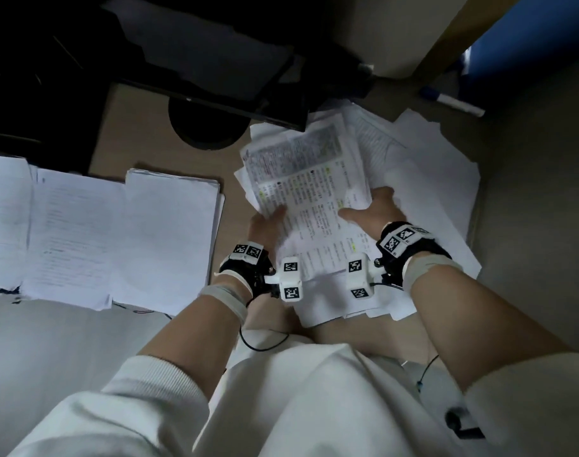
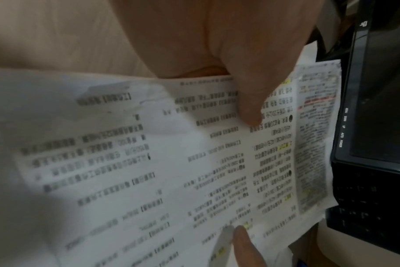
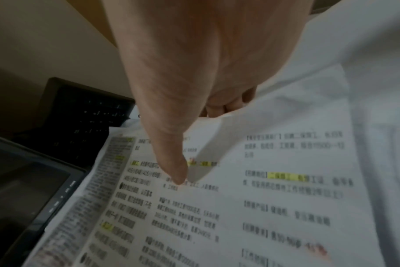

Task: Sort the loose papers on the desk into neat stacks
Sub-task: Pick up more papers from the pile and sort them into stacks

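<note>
Faintly legible: monitor (image 2: 377, 90) bezel labels "AUTO", "POWER"; printed sheet (image 2: 217, 162) blurred.

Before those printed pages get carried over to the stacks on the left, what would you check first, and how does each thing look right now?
1. Left hand grips the printed pages, thumb on top: ok.
2. Right hand grips them too, thumb on top, fingers underneath: ok.
3. Pages squared up: not ok, edges fan out.
4. Pages free of the loose pile beneath: cannot tell.
5. Neat stacks on the left ready to receive: ok.
6. Far edge clear of the monitor: cannot tell, it looks close.
</note>
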Action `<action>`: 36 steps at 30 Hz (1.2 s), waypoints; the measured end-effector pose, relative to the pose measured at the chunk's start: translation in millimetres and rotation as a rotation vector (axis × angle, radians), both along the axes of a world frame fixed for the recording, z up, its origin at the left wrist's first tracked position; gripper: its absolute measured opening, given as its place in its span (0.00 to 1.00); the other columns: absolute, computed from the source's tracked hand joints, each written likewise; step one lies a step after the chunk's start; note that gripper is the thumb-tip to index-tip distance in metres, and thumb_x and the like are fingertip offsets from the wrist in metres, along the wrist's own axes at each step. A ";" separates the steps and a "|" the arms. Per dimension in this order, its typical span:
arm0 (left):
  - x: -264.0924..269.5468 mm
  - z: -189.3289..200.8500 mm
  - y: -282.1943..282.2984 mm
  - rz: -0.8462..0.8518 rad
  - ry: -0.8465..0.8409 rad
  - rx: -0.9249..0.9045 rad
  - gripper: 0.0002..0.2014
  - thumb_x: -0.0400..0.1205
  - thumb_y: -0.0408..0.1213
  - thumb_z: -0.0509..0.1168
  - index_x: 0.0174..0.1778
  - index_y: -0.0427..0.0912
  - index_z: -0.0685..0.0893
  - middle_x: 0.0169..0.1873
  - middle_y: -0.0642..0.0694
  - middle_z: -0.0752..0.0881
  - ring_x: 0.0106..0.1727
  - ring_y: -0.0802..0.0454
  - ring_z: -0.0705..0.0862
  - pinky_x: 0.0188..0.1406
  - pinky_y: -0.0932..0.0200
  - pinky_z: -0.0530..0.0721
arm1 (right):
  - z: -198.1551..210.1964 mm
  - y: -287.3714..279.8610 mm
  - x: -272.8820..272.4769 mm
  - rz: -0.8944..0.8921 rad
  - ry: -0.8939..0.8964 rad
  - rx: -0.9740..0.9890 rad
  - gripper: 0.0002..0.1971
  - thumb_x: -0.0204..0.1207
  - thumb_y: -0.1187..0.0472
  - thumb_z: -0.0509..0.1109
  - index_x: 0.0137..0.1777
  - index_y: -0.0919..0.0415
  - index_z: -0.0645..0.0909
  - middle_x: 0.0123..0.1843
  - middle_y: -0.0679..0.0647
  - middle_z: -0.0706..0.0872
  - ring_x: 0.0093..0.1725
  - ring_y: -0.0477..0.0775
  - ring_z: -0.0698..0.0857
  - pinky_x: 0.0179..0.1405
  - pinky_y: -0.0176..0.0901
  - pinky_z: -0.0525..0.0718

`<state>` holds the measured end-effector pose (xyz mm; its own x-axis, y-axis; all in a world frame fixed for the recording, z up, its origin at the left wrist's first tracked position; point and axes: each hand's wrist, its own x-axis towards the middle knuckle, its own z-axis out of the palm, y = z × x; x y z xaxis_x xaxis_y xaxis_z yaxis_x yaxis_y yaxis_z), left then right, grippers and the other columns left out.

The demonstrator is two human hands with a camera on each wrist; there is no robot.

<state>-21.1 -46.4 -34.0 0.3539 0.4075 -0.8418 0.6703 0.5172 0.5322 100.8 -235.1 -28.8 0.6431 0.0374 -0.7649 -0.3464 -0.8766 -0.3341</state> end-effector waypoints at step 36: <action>51.1 29.0 -94.0 -0.115 -0.043 0.104 0.42 0.77 0.37 0.77 0.81 0.47 0.57 0.60 0.49 0.79 0.56 0.47 0.82 0.60 0.49 0.80 | 8.0 -109.5 -15.6 -0.368 -0.023 0.293 0.33 0.72 0.60 0.80 0.75 0.58 0.69 0.63 0.50 0.83 0.62 0.54 0.83 0.64 0.50 0.81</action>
